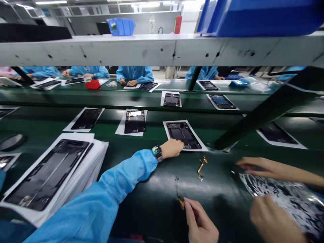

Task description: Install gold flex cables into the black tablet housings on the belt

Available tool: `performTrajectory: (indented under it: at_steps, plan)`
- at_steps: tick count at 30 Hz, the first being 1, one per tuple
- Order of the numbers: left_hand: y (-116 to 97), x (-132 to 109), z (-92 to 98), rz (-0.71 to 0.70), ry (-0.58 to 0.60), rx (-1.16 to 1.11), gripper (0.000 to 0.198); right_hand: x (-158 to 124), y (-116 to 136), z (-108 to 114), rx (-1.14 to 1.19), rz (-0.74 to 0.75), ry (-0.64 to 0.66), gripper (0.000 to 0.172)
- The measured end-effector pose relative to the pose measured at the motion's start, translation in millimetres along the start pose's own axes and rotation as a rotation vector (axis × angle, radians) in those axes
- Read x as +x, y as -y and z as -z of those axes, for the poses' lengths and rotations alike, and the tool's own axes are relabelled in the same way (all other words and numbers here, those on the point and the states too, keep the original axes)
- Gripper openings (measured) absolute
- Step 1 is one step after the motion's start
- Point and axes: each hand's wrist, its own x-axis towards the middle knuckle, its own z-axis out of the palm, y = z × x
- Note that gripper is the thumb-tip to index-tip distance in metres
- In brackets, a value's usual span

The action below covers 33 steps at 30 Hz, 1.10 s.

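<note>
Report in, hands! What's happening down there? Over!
Left hand at black panel's near-left corner, grip unclear. Right hand pinching flex cable. Second flex cable loose on green bench. Another person's hands nearby, right side.

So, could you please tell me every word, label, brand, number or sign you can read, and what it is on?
None can be read.
Watch face: too small and blurred.
Label on the small blue bin: too small.
Black panel by the left hand: any markings too small.
Red patch, bottom edge: too blurred.
</note>
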Motion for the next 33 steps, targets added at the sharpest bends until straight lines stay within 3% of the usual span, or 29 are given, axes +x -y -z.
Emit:
performTrajectory:
  at_steps: [1, 3, 7, 11, 14, 16, 18, 20, 22, 24, 27, 30, 33]
  plan:
    - [-4, -28, -5.3, 0.013, 0.003, 0.006, 0.016, -4, 11, -15, 0.088, -0.032, -0.027, 0.017]
    - [-19, -83, -16.9, 0.035, 0.023, 0.011, 0.014, -5, 35, -28, 0.174, -0.018, 0.055, 0.011]
    - [-59, -175, -44.2, 0.047, 0.075, -0.009, 0.013, 11, 81, -9, 0.118, 0.176, 0.289, 0.007]
    - [-88, -239, -62.3, 0.085, 0.061, -0.181, 0.010, 23, 115, 9, -0.017, 0.323, 0.555, 0.014]
    - [-88, -268, -54.9, 0.202, -0.140, -0.497, 0.014, 30, 133, 3, -0.111, 0.372, 0.698, 0.019]
    - [-81, -274, -40.5, 0.329, -0.371, -0.729, 0.023, 41, 143, -10, -0.173, 0.345, 0.736, 0.018]
    - [-74, -267, -25.0, 0.403, -0.524, -0.951, 0.033, 59, 149, -29, -0.216, 0.282, 0.783, 0.019]
    - [-70, -252, -15.2, 0.389, -0.523, -1.153, 0.051, 83, 149, -51, -0.217, 0.206, 0.832, 0.018]
    - [-69, -234, -15.2, 0.396, -0.474, -1.211, 0.060, 107, 143, -76, -0.194, 0.144, 0.866, 0.017]
    - [-67, -221, -24.0, 0.481, -0.493, -1.035, 0.054, 128, 131, -100, -0.203, 0.124, 0.888, 0.017]
    - [-58, -217, -42.0, 0.550, -0.534, -0.557, 0.044, 152, 110, -132, -0.259, 0.147, 0.929, 0.016]
    - [-45, -223, -51.8, 0.500, -0.434, -0.212, 0.037, 168, 91, -158, -0.346, 0.172, 0.984, 0.014]
    - [-34, -224, -52.6, 0.481, -0.327, -0.070, 0.023, 181, 78, -178, -0.414, 0.199, 1.015, 0.011]
